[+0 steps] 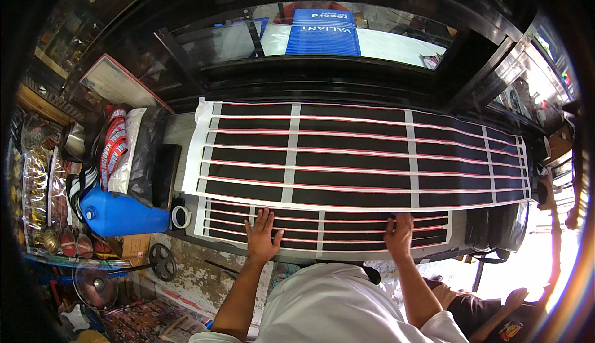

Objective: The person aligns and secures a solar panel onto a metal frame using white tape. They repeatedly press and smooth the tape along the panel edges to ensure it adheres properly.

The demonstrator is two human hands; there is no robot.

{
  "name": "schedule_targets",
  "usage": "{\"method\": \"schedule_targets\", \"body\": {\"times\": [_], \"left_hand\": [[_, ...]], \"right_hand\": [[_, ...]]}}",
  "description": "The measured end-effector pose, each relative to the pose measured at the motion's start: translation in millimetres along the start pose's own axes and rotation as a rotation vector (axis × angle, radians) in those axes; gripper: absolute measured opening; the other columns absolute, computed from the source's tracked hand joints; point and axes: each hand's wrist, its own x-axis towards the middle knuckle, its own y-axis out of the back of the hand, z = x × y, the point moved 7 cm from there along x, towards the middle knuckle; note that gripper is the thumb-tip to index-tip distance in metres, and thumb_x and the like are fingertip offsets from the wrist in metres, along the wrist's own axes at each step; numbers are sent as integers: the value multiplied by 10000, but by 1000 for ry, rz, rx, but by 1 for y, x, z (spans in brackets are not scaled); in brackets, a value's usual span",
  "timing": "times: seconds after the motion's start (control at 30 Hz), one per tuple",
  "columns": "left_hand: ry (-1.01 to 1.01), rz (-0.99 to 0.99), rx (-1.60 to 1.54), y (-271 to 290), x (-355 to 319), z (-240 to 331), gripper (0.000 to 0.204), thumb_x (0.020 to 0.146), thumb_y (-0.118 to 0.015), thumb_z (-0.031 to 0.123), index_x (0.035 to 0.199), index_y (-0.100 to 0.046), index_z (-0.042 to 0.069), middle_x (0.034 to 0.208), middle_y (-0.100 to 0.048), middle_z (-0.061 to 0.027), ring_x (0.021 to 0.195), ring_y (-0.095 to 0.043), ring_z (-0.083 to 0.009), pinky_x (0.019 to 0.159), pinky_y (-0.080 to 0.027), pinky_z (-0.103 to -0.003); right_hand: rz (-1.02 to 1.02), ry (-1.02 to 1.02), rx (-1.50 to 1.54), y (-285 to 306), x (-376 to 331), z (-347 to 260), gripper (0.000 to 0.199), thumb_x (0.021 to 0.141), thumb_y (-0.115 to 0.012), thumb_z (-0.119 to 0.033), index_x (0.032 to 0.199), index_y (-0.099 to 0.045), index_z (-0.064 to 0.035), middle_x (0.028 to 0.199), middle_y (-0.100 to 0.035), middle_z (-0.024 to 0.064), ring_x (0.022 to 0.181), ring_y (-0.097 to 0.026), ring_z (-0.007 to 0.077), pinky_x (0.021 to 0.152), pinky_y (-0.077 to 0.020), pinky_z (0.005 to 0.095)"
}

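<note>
My left hand (263, 240) lies flat with fingers spread on the left part of a smaller black sheet (291, 226) crossed by white and red strips. My right hand (400, 236) rests on the right part of the same sheet, its fingers slightly bent and pointing away from me; nothing shows in it. Just beyond, a larger black sheet (353, 152) lies with similar long white-red strips and pale grey cross bands. Its near edge meets the far edge of the smaller one.
Left of the sheets stand a blue plastic jug (127, 214), a roll of tape (181, 217) and dark plastic bags (144, 157). Glass in black frames, with a blue box (323, 31) behind it, closes the far side. Another person in a dark shirt (489, 312) is at lower right.
</note>
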Motion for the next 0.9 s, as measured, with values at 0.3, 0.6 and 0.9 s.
{"method": "schedule_targets", "body": {"times": [0.3,0.6,0.9], "left_hand": [[-142,-12,-106,-1,11,31,635,1067,-664,423,1542,-598,7,1669,-527,-176,1610,-408,-353,1316,-176,-699],[-273,-96,-66,-20,16,83,588,1090,-626,409,1536,-602,27,1709,-480,-144,1617,-395,-328,1293,-271,-683],[-11,344,-143,29,29,25,300,1017,-676,108,1296,-729,13,1261,-689,-177,1164,-639,-405,1045,-530,-522]], "right_hand": [[-178,188,232,-40,10,-96,288,917,-686,-8,1200,-732,-22,1086,-698,237,1015,-653,462,913,-536,551],[-355,224,322,-92,14,-135,288,924,-688,0,1208,-730,-19,1035,-726,245,983,-693,468,916,-566,561],[-486,168,232,-89,21,-140,231,932,-703,-36,1154,-698,26,998,-721,284,993,-711,492,917,-576,595]]}}
